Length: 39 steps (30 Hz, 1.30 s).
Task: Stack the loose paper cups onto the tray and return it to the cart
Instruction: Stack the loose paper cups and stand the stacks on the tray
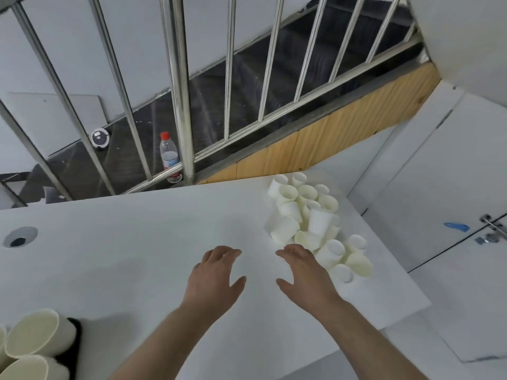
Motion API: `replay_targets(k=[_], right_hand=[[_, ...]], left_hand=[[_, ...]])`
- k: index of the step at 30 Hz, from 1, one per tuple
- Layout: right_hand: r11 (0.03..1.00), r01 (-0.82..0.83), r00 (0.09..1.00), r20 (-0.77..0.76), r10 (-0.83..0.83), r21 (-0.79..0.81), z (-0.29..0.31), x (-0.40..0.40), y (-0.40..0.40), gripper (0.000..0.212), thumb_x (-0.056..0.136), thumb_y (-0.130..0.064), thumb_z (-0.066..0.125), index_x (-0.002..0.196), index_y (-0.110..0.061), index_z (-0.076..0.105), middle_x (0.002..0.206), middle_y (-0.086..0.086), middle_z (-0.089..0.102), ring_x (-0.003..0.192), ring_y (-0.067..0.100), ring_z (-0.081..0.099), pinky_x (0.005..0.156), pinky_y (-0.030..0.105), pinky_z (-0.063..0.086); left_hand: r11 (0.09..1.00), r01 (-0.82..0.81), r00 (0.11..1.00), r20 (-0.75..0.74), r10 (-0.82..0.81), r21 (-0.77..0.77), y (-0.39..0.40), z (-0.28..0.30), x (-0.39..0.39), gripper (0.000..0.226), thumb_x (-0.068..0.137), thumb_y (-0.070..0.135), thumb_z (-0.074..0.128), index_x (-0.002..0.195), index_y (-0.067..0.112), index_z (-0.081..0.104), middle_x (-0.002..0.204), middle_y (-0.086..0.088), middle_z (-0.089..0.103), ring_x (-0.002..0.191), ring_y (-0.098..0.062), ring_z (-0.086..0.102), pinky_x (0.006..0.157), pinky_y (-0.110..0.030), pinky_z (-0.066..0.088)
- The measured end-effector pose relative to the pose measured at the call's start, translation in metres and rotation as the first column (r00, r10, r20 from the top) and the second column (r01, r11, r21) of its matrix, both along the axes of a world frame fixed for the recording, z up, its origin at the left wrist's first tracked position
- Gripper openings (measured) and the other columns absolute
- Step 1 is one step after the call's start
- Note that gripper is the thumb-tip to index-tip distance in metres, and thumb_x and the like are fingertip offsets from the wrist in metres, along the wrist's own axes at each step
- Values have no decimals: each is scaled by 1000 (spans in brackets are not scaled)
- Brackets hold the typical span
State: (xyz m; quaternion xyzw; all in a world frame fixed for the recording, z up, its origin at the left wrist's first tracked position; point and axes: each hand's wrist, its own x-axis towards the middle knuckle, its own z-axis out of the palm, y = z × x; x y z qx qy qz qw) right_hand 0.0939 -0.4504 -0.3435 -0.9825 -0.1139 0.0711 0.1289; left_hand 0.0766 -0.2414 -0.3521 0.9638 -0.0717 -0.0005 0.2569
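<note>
A heap of loose white paper cups (315,223) lay tumbled on the right part of the white tabletop (137,242), most on their sides, a few upright. Larger cream cups (35,335) sat at the lower left corner of the frame against something black (75,349) that could not be made out. Both hands hovered palm down at the centre of the frame: the left hand (214,278) well apart from the heap, the right hand (304,275) just beside its nearest cups, the fingers (290,252) of each spread, relaxed and holding nothing. Beyond the tabletop's far edge stood a metal railing (178,86) with a red-capped water bottle (169,157) behind it
</note>
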Motion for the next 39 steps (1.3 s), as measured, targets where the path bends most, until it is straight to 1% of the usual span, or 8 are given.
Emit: replay_targets(k=[5,10,14,18,22,25,33,39], right_hand=[[992,128,992,4,-128,-15,-6,35,-27,58,93,-40,58,145,-26,37,147,-9,34,135,11,34,97,24,43],[965,262,964,37,-262,-3,-12,68,-55,56,89,-41,62,139,-23,45,136,-2,47,124,19,46,92,33,49],[932,361,933,5,-361,-46,-19,91,-81,59,91,-43,59,143,-22,39,138,4,43,127,23,44,91,36,49],[910,415,909,-32,-415,-8,-26,118,-107,58,93,-39,57,144,-21,37,135,10,40,121,30,48,87,40,49],[903,429,902,-60,-428,21,-35,142,-123,57,93,-37,57,143,-17,39,130,15,41,112,34,52,88,39,47],[893,447,893,-94,-441,51,-42,155,-128,52,93,-35,59,138,-16,44,125,15,44,106,34,55,83,37,46],[887,448,894,-91,-440,115,-52,171,-137,49,90,-35,64,133,-19,46,127,14,48,106,34,57,86,38,47],[895,430,902,-99,-421,113,-59,178,-141,42,90,-35,65,124,-15,54,119,12,54,100,30,60,84,35,46]], left_hand=[[999,33,999,-14,-34,-40,-18,-8,31,54,90,41,54,141,29,39,139,14,40,129,-9,37,99,-25,41],[998,60,998,-28,-60,-21,-33,-11,56,54,91,41,53,141,29,37,141,14,39,130,-10,37,100,-25,40],[998,68,997,-29,-68,0,-46,-10,66,54,91,41,52,142,29,36,141,13,39,130,-11,37,100,-26,39],[999,32,999,-35,-32,22,-65,-10,69,54,92,41,52,142,29,36,141,12,39,130,-12,37,99,-26,38],[999,-18,998,-62,21,40,-81,-15,62,54,92,42,51,142,30,34,142,13,37,130,-11,37,100,-26,37],[998,-43,997,-63,46,42,-87,-17,60,54,92,42,50,142,30,34,142,13,37,130,-11,37,100,-25,37],[997,-52,996,-65,55,50,-96,-22,68,53,92,42,50,142,30,34,142,13,37,130,-11,37,102,-26,37],[998,-41,998,-45,43,56,-101,-23,80,52,92,42,50,141,30,36,141,12,39,129,-11,38,101,-26,38]])
